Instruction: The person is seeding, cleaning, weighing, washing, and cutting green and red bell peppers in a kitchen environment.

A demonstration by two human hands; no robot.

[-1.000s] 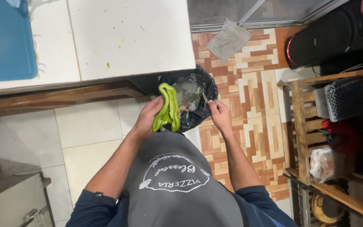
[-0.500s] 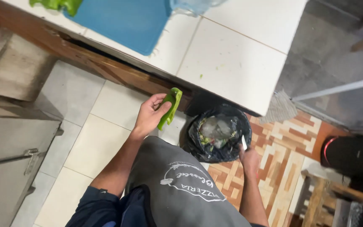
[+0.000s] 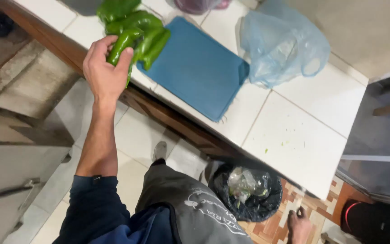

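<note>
My left hand [image 3: 104, 70] is raised over the counter's edge and grips a long green pepper [image 3: 123, 43]. Other green peppers [image 3: 134, 22] lie in a pile on the white tiled counter [image 3: 294, 135], touching the corner of a blue cutting board [image 3: 195, 68]. My right hand [image 3: 299, 223] hangs low at my side near the floor, fingers loosely curled, holding nothing that I can see. It is just right of a bin lined with a black bag [image 3: 249, 194] that holds scraps.
A crumpled pale blue plastic bag [image 3: 280, 45] sits on the counter beyond the board. Grey steel furniture [image 3: 10, 180] stands at my left. A patterned brick-tile floor [image 3: 285, 212] lies under the bin. I wear a grey apron [image 3: 195, 212].
My left hand has carried the pepper up from beside the bin to the pile on the counter. My right hand has dropped away from the bin. My view has swung toward the counter.
</note>
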